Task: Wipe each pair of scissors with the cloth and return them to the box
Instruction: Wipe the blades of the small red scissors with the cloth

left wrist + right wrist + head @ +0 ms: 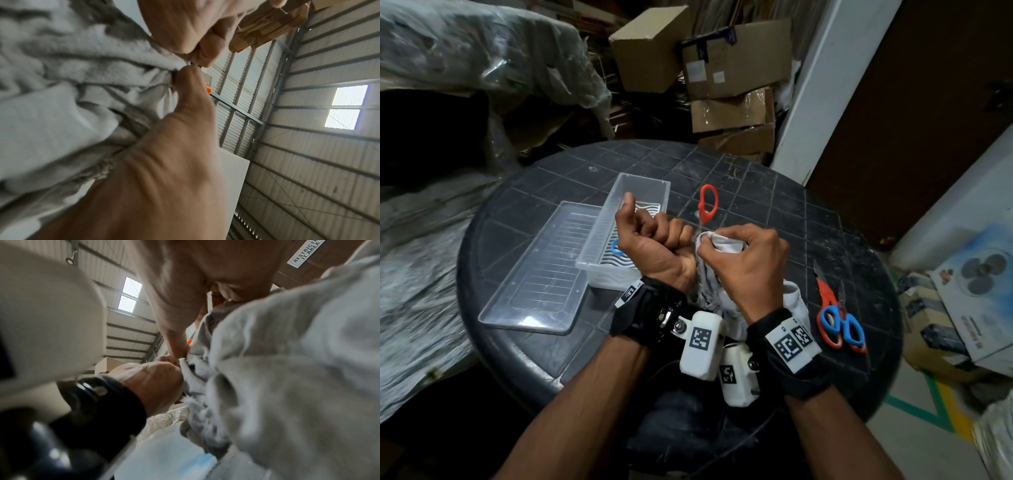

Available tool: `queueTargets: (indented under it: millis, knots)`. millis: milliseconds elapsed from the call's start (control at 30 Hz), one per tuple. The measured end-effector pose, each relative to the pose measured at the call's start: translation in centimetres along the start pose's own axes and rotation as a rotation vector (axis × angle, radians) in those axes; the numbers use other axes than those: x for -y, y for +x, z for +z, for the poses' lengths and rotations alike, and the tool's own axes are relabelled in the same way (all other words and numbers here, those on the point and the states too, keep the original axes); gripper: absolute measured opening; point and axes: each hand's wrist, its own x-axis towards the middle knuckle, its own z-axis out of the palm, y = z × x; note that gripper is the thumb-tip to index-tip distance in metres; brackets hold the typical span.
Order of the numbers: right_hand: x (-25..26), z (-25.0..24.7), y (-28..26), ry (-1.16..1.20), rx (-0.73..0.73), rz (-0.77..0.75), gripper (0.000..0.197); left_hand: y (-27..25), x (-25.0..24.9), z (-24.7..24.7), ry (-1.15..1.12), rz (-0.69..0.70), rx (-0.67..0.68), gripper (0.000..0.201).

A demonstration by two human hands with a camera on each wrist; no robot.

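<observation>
Red-handled scissors stand over the round table with their handle pointing away; a sliver of the orange-red handle shows in the left wrist view. Their blade disappears into the grey cloth, which my right hand grips bunched around it. My left hand is curled beside the cloth, thumb and fingers pinched at the blade where it meets the fabric. A clear plastic box behind my left hand holds blue-handled scissors. Another pair of scissors, orange and blue, lies on the table at the right.
The box's clear lid lies flat to the left of the box. The dark tiled table ends close to a white pillar on the right. Cardboard boxes are stacked behind the table, and plastic-wrapped bundles on the left.
</observation>
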Motion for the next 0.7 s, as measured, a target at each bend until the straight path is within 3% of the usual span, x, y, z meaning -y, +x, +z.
queueTargets:
  millis: [700]
  knots:
    - [0.10, 0.58, -0.81, 0.057, -0.037, 0.008, 0.014, 0.16, -0.23, 0.02, -0.001, 0.004, -0.016, 0.057]
